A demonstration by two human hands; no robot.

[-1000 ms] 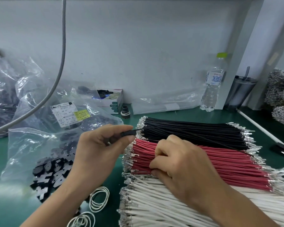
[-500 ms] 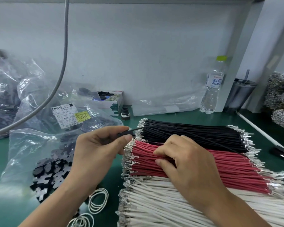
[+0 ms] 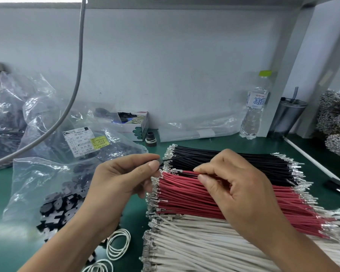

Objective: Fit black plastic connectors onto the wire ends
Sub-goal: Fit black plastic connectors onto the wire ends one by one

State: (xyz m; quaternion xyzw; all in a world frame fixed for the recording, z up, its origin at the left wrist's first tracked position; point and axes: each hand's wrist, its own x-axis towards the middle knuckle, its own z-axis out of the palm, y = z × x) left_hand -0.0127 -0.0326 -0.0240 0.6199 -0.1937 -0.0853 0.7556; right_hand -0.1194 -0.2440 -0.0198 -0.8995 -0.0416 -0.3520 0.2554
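Black plastic is just visible at the tip of the left hand (image 3: 124, 179), pinched between thumb and forefinger: a small connector (image 3: 161, 162) with one black wire (image 3: 185, 158) running out of it to the right, over the black bundle (image 3: 234, 163). That wire seems to be seated already, though the joint is too small to be sure. The right hand (image 3: 238, 191), just to the right of the left, pinches a single red wire (image 3: 186, 174) off the top of the red bundle (image 3: 204, 195), thumb and forefinger closed on it near its crimped metal end.

I would judge the work barely begun. Under and beyond the right hand lie thick stacks of black, red and white wires (image 3: 185, 242), every visible end bare, bright metal. Below the left wrist a clear bag (image 3: 47, 183) spills a heap of loose connectors (image 3: 57, 213), flat black pieces, not yet used.

The connector in hand is mostly hidden by the fingertips, so its slots cannot be made out. The next step looks to be bringing the red terminal across to it, a short reach leftward.
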